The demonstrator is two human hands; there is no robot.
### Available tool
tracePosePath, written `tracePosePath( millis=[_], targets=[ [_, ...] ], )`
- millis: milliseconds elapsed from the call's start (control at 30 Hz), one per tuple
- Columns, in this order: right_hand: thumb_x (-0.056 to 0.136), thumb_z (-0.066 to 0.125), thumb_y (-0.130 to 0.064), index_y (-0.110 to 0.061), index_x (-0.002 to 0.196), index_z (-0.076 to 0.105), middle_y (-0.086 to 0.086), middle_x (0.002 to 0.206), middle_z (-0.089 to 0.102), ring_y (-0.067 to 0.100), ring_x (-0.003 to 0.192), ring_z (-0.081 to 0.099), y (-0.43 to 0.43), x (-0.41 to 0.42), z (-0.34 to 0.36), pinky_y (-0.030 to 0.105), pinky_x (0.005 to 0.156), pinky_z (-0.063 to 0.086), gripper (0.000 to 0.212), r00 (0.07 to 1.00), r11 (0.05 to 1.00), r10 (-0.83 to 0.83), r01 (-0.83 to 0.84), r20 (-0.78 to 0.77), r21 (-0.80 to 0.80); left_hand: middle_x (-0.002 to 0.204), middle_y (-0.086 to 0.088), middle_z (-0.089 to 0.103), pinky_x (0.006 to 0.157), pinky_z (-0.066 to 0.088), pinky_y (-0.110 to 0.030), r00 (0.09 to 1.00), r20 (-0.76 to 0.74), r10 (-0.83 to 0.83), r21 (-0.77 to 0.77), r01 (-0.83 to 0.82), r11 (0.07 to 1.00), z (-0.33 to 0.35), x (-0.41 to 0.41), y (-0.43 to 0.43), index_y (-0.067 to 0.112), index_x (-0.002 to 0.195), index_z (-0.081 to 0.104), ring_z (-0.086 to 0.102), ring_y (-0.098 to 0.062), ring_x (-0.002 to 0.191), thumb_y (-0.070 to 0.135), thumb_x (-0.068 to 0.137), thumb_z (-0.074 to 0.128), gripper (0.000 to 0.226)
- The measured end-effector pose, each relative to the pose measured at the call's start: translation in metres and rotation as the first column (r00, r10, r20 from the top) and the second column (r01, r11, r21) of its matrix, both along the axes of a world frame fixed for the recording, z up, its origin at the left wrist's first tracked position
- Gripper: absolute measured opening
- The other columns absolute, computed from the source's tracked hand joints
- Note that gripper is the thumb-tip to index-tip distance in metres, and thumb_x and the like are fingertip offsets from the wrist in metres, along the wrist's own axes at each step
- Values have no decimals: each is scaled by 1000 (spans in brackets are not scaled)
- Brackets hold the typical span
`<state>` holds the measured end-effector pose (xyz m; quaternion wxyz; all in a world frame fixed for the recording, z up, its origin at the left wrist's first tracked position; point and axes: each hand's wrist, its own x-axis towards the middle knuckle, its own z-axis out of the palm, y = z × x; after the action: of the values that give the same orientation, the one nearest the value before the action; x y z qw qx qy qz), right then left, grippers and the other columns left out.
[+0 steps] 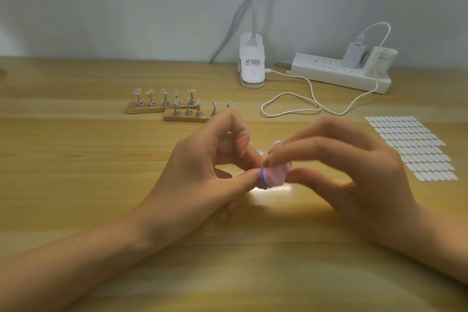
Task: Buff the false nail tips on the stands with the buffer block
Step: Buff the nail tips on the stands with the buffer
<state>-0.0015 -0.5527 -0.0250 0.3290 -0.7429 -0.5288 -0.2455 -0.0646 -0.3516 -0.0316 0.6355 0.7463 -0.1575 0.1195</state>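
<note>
Right hand [354, 172]: we see it pinching the buffer block [274, 175] for buffing.
Left hand [202, 167]: curled alongside, likely steadying; hold unclear.

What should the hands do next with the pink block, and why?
Probably a short, gentle rub of the buffer block where the left hand meets its edge: the right hand pinches the block, and the nail tips on stands behind sit untouched.

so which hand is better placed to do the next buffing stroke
Right. The right hand pinches the buffer block between fingers and thumb; the left hand only touches its end with a thumb.
</note>
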Motion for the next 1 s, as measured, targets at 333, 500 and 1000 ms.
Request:
tracePosePath(
  millis=[333,500,1000],
  targets=[
    [91,70,-19,-13,98,76,3,90,67,15,86,64,0,4,0,34,79,49,11,1000,1000,-23,23,-14,-16,77,-2,72,39,43,-23,1000,12,7,33,-7,999,1,-1,0,23,83,42,71,-24,71,23,79,75,33],
    [93,67,-21,-15,98,77,4,90,67,15,85,63,-1,1,0,32,80,49,13,1000,1000,-22,22,1,-6,77,-2,72,38,43,-23,1000,17,12,33,-13,999,1,-1,0,25,82,42,70,-22,70,25,77,75,34],
    [91,69,-21,-13,95,77,6,87,69,23,81,67,1,-1,-1,41,76,51,13,999,1000,-6,6,48,1,76,2,72,40,42,-19,1000,12,9,58,-10,998,0,-1,0,22,83,41,72,-20,70,24,77,75,35]
  ],
)
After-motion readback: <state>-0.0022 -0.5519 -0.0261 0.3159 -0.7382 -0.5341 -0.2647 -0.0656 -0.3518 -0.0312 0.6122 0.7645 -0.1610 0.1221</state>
